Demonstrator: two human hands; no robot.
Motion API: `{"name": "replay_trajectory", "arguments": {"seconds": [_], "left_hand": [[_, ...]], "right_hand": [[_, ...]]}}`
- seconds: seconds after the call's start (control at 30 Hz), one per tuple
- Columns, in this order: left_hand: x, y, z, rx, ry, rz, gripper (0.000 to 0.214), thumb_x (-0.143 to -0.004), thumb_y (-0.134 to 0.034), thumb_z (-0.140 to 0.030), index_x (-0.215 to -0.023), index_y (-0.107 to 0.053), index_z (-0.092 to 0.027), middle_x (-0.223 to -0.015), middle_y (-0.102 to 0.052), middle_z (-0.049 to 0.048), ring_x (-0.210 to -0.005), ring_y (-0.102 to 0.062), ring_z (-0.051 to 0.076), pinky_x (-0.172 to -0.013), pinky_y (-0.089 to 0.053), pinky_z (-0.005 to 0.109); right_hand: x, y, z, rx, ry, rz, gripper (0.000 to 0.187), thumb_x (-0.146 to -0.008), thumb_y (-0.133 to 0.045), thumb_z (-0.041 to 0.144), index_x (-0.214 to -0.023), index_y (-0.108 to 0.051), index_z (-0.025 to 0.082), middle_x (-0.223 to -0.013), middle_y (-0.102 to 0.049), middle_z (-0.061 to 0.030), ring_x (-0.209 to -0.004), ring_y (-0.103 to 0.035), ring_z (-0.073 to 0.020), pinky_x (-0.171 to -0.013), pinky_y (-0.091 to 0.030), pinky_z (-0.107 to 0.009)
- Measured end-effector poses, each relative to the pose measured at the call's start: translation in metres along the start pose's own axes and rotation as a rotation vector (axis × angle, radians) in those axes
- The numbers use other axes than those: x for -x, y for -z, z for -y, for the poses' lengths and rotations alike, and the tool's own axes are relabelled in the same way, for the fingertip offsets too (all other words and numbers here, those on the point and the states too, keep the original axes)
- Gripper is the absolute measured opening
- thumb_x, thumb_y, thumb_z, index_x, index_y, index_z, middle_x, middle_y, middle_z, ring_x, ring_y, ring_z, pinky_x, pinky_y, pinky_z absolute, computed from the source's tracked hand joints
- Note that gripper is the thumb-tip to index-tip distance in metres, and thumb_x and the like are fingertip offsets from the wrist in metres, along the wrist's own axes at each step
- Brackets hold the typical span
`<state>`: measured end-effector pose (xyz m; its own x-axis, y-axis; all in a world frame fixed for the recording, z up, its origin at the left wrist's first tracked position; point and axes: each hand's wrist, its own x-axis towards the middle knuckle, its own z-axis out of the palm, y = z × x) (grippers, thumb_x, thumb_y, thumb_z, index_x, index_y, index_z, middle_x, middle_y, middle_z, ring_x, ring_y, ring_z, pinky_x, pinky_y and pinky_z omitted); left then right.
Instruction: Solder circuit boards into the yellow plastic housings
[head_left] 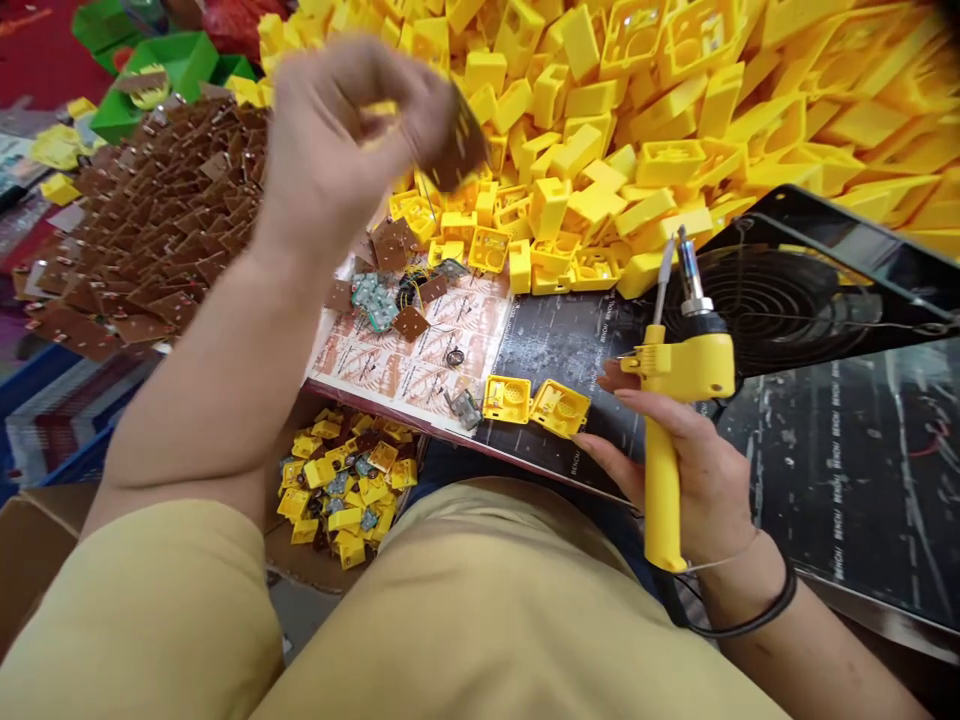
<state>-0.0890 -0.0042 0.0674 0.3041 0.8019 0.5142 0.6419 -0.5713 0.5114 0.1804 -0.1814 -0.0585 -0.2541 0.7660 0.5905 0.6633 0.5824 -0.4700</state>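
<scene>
My left hand (337,140) is raised over the work surface, its fingers pinching a brown circuit board (459,145) that is smeared by motion. My right hand (694,450) is around a yellow soldering gun (664,460), whose metal tip points up and away. Its thumb and index finger stretch toward two small open yellow cases (508,399) lying side by side at the near edge. Left of the cases lies a small grey part (464,408). Farther back are a small black ring (454,356) and loose brown boards (412,323) beside a clump of grey-green parts (375,300).
A large heap of yellow cases (585,150) fills the back. Many brown boards (165,200) are piled at the left, near green bins (184,75). A black fan (795,290) stands on the right. Below the edge, a cardboard box (300,555) holds yellow cases and parts.
</scene>
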Motion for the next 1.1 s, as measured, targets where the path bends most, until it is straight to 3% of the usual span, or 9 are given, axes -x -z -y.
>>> {"name": "replay_trajectory", "arguments": {"seconds": [0.17, 0.33, 0.4, 0.5, 0.63, 0.73, 0.9, 1.03, 1.1], "left_hand": [[0.071, -0.052, -0.041, 0.062, -0.236, 0.085, 0.027, -0.088, -0.064, -0.049, -0.097, -0.071, -0.024, -0.103, -0.068, 0.0057, -0.103, -0.059, 0.020, -0.092, -0.048, 0.037], [0.106, -0.070, -0.054, 0.131, -0.500, 0.056, 0.014, -0.089, -0.064, -0.039, -0.085, -0.070, -0.027, -0.100, -0.071, 0.0033, -0.095, -0.062, 0.018, -0.090, -0.048, 0.038], [0.111, -0.069, -0.054, 0.198, -0.407, 0.073, 0.017, -0.087, -0.066, -0.041, -0.099, -0.070, -0.029, -0.108, -0.070, 0.0049, -0.101, -0.062, 0.020, -0.094, -0.047, 0.039], [0.115, -0.063, -0.053, 0.444, -0.027, 0.140, 0.044, -0.085, -0.068, -0.047, -0.123, -0.063, -0.026, -0.118, -0.068, 0.0087, -0.105, -0.062, 0.020, -0.094, -0.049, 0.035], [0.115, -0.066, -0.055, 0.779, 0.483, 0.416, 0.045, -0.083, -0.065, -0.057, -0.102, -0.074, -0.017, -0.088, -0.071, 0.0074, -0.072, -0.060, 0.013, -0.063, -0.047, 0.024], [0.111, -0.076, -0.064, 0.951, 0.669, 0.593, 0.061, -0.078, -0.060, -0.071, -0.092, -0.075, -0.013, -0.075, -0.065, 0.0055, -0.056, -0.048, 0.008, -0.044, -0.030, 0.020], [0.105, -0.089, -0.074, 1.007, 0.613, 0.661, 0.054, -0.065, -0.075, -0.067, -0.073, -0.069, -0.014, -0.064, -0.059, -0.0006, -0.057, -0.046, 0.007, -0.052, -0.036, 0.020], [0.108, -0.085, -0.072, 0.958, 0.484, 0.337, 0.041, -0.068, -0.079, -0.054, -0.069, -0.068, -0.016, -0.074, -0.066, 0.0028, -0.070, -0.057, 0.011, -0.064, -0.045, 0.023], [0.110, -0.081, -0.072, 0.865, 0.381, 0.262, 0.032, -0.075, -0.076, -0.048, -0.071, -0.070, -0.016, -0.080, -0.069, 0.0045, -0.075, -0.060, 0.013, -0.066, -0.046, 0.023]], "right_hand": [[-0.025, 0.005, 0.017, -0.159, -0.012, -0.130, 0.068, -0.074, -0.081, 0.015, -0.131, -0.046, 0.027, -0.115, -0.068, -0.0068, -0.105, -0.068, -0.0229, -0.091, -0.058, -0.037], [-0.028, 0.005, 0.017, -0.124, 0.052, -0.191, 0.060, -0.076, -0.077, 0.010, -0.127, -0.049, 0.027, -0.100, -0.069, -0.0016, -0.083, -0.070, -0.0171, -0.075, -0.060, -0.030], [-0.025, 0.008, 0.014, -0.131, 0.051, -0.200, 0.057, -0.078, -0.073, 0.006, -0.125, -0.049, 0.027, -0.100, -0.069, -0.0020, -0.083, -0.069, -0.0174, -0.075, -0.060, -0.032], [-0.021, 0.016, 0.009, -0.157, 0.044, -0.241, 0.055, -0.078, -0.070, 0.002, -0.122, -0.051, 0.028, -0.098, -0.068, -0.0029, -0.085, -0.069, -0.0184, -0.074, -0.060, -0.034], [-0.018, 0.027, 0.008, -0.174, 0.091, -0.260, 0.053, -0.076, -0.070, 0.001, -0.118, -0.054, 0.030, -0.096, -0.068, -0.0014, -0.080, -0.069, -0.0174, -0.070, -0.061, -0.034], [-0.014, 0.031, 0.013, -0.181, 0.093, -0.205, 0.055, -0.077, -0.068, -0.002, -0.118, -0.056, 0.032, -0.101, -0.069, -0.0014, -0.084, -0.069, -0.0176, -0.073, -0.062, -0.035], [-0.006, 0.032, 0.018, -0.183, 0.065, -0.114, 0.049, -0.078, -0.066, 0.000, -0.114, -0.058, 0.032, -0.100, -0.069, -0.0003, -0.088, -0.070, -0.0193, -0.071, -0.061, -0.034], [-0.008, 0.029, 0.017, -0.164, 0.043, -0.130, 0.047, -0.077, -0.072, 0.004, -0.115, -0.056, 0.028, -0.097, -0.069, -0.0013, -0.083, -0.070, -0.0174, -0.074, -0.061, -0.030], [-0.011, 0.026, 0.018, -0.168, 0.016, -0.157, 0.049, -0.078, -0.073, 0.007, -0.119, -0.054, 0.026, -0.096, -0.069, -0.0016, -0.080, -0.070, -0.0159, -0.074, -0.061, -0.027]]}}
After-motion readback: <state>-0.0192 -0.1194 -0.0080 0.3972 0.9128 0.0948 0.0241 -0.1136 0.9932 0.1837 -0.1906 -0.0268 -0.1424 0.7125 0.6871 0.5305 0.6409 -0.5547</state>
